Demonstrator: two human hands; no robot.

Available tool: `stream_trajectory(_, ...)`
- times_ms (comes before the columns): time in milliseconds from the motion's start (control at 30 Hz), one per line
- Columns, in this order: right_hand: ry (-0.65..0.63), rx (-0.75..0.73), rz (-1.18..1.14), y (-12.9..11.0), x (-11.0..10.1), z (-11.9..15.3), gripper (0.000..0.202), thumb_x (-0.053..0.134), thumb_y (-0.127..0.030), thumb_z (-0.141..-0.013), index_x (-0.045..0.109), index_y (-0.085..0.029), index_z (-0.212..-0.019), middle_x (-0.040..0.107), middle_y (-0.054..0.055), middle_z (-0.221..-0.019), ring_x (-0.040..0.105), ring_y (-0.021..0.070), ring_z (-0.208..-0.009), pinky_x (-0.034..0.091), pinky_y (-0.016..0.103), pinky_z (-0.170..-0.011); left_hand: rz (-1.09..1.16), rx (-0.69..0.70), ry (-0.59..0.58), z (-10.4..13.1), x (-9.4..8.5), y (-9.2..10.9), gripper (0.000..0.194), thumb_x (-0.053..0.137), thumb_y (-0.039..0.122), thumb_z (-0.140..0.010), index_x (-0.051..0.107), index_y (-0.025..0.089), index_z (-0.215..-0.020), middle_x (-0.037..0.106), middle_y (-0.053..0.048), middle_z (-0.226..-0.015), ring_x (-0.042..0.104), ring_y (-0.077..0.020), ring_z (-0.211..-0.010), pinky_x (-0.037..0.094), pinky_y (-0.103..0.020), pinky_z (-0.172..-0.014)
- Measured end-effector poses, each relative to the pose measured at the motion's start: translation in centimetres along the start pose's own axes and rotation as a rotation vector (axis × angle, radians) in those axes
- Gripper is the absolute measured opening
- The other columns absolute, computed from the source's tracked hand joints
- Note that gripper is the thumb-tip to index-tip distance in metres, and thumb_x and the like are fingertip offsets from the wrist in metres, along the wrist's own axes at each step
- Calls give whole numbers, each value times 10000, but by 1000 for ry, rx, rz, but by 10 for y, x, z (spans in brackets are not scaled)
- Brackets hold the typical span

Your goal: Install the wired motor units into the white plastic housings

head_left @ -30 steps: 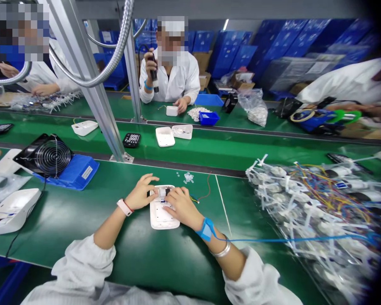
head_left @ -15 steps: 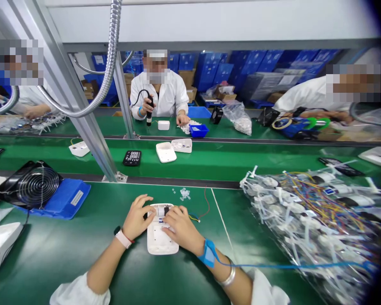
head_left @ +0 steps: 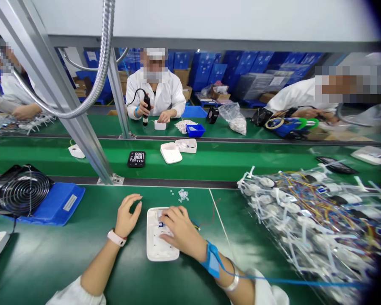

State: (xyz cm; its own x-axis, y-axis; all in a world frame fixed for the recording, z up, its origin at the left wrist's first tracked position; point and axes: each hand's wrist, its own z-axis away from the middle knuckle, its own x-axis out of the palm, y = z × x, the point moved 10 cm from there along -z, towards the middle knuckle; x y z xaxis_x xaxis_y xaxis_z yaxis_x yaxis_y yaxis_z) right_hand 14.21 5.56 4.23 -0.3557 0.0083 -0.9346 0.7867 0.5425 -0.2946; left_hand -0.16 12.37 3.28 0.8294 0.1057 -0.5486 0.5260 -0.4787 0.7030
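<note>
A white plastic housing (head_left: pixel 154 248), shaped like a shallow tray, lies on the green bench in front of me. My right hand (head_left: pixel 180 233) is over its upper right part, fingers curled down on a small cylindrical motor (head_left: pixel 160 213) that they mostly cover. Thin coloured wires (head_left: pixel 196 225) come out beyond that hand. To the left of the housing, my left hand (head_left: pixel 128 216) is apart from it, thumb and fingers spread, with nothing in it. A blue strap (head_left: pixel 212 258) with a cord is on my right wrist.
Small clear rings (head_left: pixel 183 195) lie behind the housing. Bagged motors with wires (head_left: pixel 305 224) spread at right. At left are a black fan (head_left: pixel 28 190) and a blue bin (head_left: pixel 62 203). A display panel (head_left: pixel 136 159) and white casings (head_left: pixel 171 153) sit on the belt. Co-workers work opposite.
My left hand has let go of the housing's upper left edge and moved left, its fingers opening. My right hand remains over the motor. The co-worker opposite has moved a hand to a white box.
</note>
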Motion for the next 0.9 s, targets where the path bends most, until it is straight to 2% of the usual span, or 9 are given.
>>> stream_trajectory(100, -30, -26, 29, 1, 8, -7, 397, 675, -379, -735, 555, -196, -1066, 567, 84, -1121, 436, 255, -1047, 277, 409, -899, 32, -30, 20, -1, -2, -5, 169, 494, 246, -847, 600, 198, -970, 611, -71, -1021, 571, -199, -987, 469, -363, -863)
stream_trajectory(200, -11, -46, 15, 4, 12, -7, 279, 633, -340, -783, 588, -198, -1018, 563, 78, -1137, 427, 248, -1055, 278, 406, -893, 43, -57, 32, -1, -4, -9, 167, 505, 237, -839, 605, 189, -965, 617, -70, -1022, 570, -190, -988, 470, -339, -840)
stream_trajectory(300, 18, -47, -3, 6, 12, -4, 192, 609, -321, -806, 617, -197, -952, 568, 76, -1118, 428, 241, -1051, 289, 400, -877, 40, -77, 14, -1, -3, -11, 165, 507, 225, -839, 605, 185, -967, 619, -71, -1030, 568, -186, -992, 467, -326, -823)
stream_trajectory(500, 41, -13, 24, 4, 10, -2, 165, 605, -300, -807, 628, -187, -925, 559, 94, -1117, 430, 250, -1056, 300, 399, -862, 34, -82, -13, -1, 0, -11, 161, 513, 219, -832, 608, 189, -959, 624, -67, -1024, 571, -188, -978, 468, -321, -799)
stream_trajectory(667, 128, 20, -7, 5, 8, 3, 108, 570, -273, -834, 633, -188, -814, 585, 67, -987, 470, 208, -980, 282, 376, -857, 44, -73, -27, 0, 3, -12, 164, 511, 207, -827, 607, 193, -960, 623, -58, -1014, 571, -181, -966, 470, -312, -790)
stream_trajectory(900, 118, -19, 5, -2, 17, 2, 161, 523, -218, -862, 644, -206, -756, 604, 23, -845, 466, 181, -914, 218, 389, -876, 35, -65, -58, 0, 8, -12, 163, 511, 202, -821, 609, 191, -950, 630, -55, -993, 576, -180, -943, 474, -305, -760)
